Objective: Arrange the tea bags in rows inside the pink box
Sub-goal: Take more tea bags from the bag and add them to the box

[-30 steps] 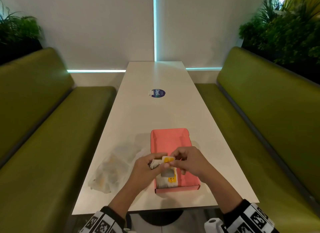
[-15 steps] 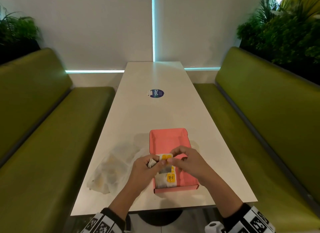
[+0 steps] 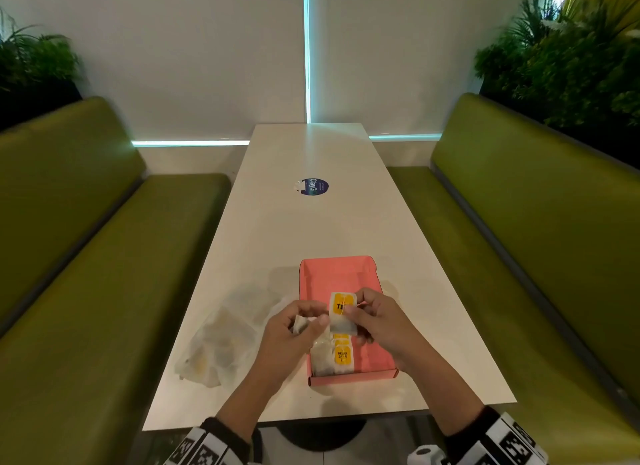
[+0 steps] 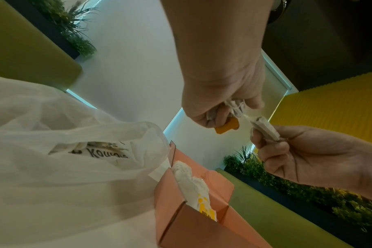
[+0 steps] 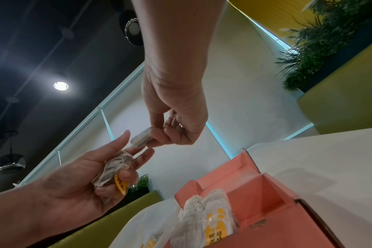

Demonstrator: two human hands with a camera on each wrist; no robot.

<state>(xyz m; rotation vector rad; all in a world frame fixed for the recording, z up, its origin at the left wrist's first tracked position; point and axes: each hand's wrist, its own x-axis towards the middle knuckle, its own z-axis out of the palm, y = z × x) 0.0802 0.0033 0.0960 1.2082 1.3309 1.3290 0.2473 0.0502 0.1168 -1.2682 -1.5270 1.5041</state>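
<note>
- A tea bag (image 3: 341, 314) is pinched by the right hand (image 3: 377, 321) above the pink box (image 3: 337, 274), near its 6 o'clock end.
- A bunched tea bag (image 5: 113, 169) is clutched in the left hand (image 3: 291, 333).
- Strings could be tangled; the packed tea bags (image 3: 332, 359) could be disturbed.

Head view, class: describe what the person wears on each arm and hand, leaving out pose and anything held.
Both forearms are bare. Each wrist carries a black band with white panels printed in black square-code markers, left and right. A small white round fitting sits beside the right band. The right hand wears a ring.
</note>
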